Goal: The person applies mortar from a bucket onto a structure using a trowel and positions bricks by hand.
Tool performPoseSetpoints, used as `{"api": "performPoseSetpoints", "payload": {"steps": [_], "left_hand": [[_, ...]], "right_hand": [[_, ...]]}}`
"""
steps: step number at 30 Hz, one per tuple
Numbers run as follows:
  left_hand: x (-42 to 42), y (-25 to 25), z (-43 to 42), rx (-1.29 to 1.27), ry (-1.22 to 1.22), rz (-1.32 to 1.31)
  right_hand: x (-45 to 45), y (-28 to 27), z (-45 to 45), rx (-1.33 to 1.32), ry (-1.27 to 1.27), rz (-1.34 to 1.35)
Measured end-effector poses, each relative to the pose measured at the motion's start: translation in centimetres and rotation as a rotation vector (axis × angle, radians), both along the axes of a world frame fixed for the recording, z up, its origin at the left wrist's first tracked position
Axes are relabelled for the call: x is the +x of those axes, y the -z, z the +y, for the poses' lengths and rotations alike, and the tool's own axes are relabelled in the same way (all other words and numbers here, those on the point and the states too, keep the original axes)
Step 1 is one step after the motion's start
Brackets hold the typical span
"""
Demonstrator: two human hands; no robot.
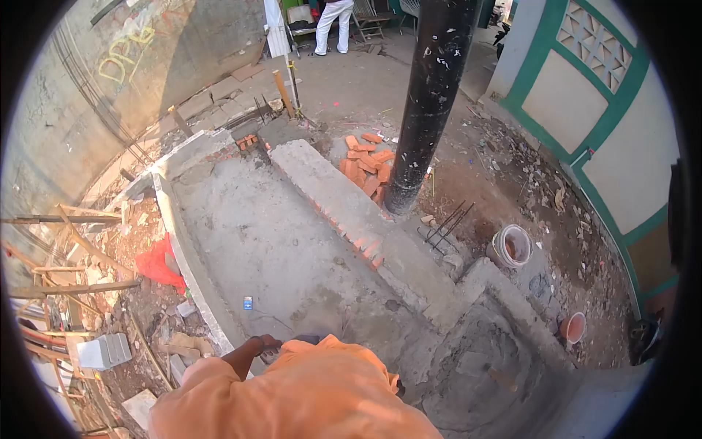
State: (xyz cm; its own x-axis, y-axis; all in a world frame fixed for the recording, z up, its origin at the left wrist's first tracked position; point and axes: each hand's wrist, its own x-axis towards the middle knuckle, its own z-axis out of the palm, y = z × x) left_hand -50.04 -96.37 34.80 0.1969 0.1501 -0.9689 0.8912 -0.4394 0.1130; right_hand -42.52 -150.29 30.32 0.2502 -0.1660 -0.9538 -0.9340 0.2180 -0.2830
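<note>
My left hand is low in the view, just in front of my orange shirt, with a dark band at the wrist. Its fingers look curled, but the shirt partly covers them. Beside it a small dark grey thing shows past the shirt; whether the hand holds it is unclear. Below is a grey cement floor inside low walls, and a small blue packet lies on it. My right hand is hidden behind my body; only a small dark patch shows at the shirt's right edge.
A low brick wall runs along the right side. Wet mortar lies in a pit at lower right. Beyond stand a black post, orange bricks, a white bucket and an orange-red bucket. Another person stands far back.
</note>
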Motion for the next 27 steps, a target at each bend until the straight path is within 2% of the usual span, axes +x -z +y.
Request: {"api": "performPoseSetpoints", "payload": {"steps": [3, 5, 8, 11, 12, 15, 16, 17, 18, 20, 23, 27], "left_hand": [[-3.1, 1.6, -4.3, -0.246, -0.278, -0.149], [-2.6, 1.7, -6.3, -0.474, -0.665, -0.209], [-1.9, 1.1, -7.6, -0.777, -1.285, -0.315], [-1.3, -0.4, -6.2, -0.632, -1.230, -0.296], [-0.6, -1.4, -5.5, -0.582, -1.209, -0.282], [1.6, -5.4, -1.5, -0.449, -1.136, -0.226], [1.8, -5.4, 0.0, -0.432, -1.133, -0.226], [1.9, -5.4, 1.4, -0.420, -1.132, -0.221], [1.9, -5.4, 2.5, -0.414, -1.134, -0.222], [1.8, -5.4, 5.1, -0.394, -1.146, -0.235], [2.0, -6.0, 8.0, -0.378, -1.175, -0.234], [2.7, -7.1, 11.2, -0.353, -1.232, -0.220]], "right_hand": [[7.9, 3.6, -5.0, -0.056, -0.336, -0.076], [15.1, 8.3, -10.6, -0.085, -0.542, -0.179], [27.7, -0.1, -6.4, -0.252, -0.425, -0.190], [34.2, -9.1, 2.1, -0.211, -0.358, -0.257], [35.7, -10.0, 5.1, -0.175, -0.332, -0.282], [39.0, -8.2, 11.5, -0.221, -0.689, -0.313], [39.9, -5.4, 13.4, -0.170, -0.593, -0.301], [39.6, -5.5, 16.2, -0.127, -0.624, -0.297], [39.2, -5.1, 19.5, -0.190, -0.648, -0.215], [38.8, -3.6, 25.4, -0.199, -0.765, -0.090], [37.2, -3.9, 33.2, -0.077, -0.979, -0.127], [38.4, -3.6, 42.2, -0.024, -1.108, -0.106]]}}
